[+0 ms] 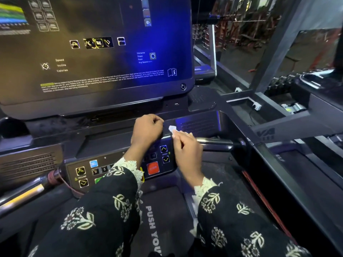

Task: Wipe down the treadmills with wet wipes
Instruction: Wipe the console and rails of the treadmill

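Note:
I stand on a dark treadmill, facing its large display screen (96,52) and the button panel (118,169) below it. My right hand (187,151) pinches a small white wet wipe (172,129) at its fingertips, just above the panel's right end near the speed arrows (163,149). My left hand (147,129) hovers beside it over the ledge under the screen, fingers curled into a fist. Nothing shows in that hand, and its thumb side nearly meets the wipe. My left sleeve covers part of the panel.
An orange stop button (153,168) sits below my hands. Handlebars stick out at the right (217,141) and lower left (22,195). The belt (154,219) runs under my arms. Another machine's frame (297,117) stands close on the right, with gym racks behind.

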Action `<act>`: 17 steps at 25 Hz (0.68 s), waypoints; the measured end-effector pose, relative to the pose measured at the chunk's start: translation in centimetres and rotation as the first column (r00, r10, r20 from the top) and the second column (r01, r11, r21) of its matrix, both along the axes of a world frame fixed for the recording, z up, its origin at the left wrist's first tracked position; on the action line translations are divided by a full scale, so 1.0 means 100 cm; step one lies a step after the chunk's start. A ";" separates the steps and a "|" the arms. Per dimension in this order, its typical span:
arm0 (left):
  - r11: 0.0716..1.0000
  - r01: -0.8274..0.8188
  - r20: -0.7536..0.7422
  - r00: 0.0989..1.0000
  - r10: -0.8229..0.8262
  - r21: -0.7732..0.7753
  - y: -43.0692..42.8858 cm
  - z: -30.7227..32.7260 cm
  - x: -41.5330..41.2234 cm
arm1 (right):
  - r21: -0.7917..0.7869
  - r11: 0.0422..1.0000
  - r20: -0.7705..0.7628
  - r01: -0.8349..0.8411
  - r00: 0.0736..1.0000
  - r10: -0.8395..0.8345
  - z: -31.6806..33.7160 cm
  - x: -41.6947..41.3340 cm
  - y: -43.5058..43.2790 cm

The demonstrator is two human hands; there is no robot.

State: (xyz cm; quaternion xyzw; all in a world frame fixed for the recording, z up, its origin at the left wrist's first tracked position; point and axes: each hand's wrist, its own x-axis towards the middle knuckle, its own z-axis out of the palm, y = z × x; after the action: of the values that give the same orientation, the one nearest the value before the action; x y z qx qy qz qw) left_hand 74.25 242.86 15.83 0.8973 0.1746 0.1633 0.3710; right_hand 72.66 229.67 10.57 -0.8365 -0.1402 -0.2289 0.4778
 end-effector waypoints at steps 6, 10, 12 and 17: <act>0.998 0.040 -0.017 0.999 -0.039 0.056 -0.004 0.001 -0.006 | 0.228 0.972 0.116 0.046 0.991 -0.074 -0.045 -0.050 -0.008; 0.995 0.055 -0.033 0.998 -0.052 0.079 -0.003 0.000 -0.007 | 0.512 0.792 -0.509 0.332 0.860 -0.032 -0.039 -0.043 0.010; 0.995 0.057 -0.044 0.998 -0.054 0.085 -0.003 -0.001 -0.007 | 0.737 0.544 -0.602 0.402 0.757 0.256 -0.037 -0.028 0.015; 0.990 0.067 -0.070 0.996 -0.059 0.123 -0.004 -0.001 -0.006 | 0.867 0.329 -0.496 0.373 0.708 0.503 -0.042 -0.024 0.010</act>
State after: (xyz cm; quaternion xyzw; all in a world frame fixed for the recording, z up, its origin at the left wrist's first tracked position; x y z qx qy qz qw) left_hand 73.65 242.44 15.71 0.9288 0.1478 0.1326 0.3130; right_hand 70.21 230.72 6.41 -0.4081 0.1747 0.0926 0.8913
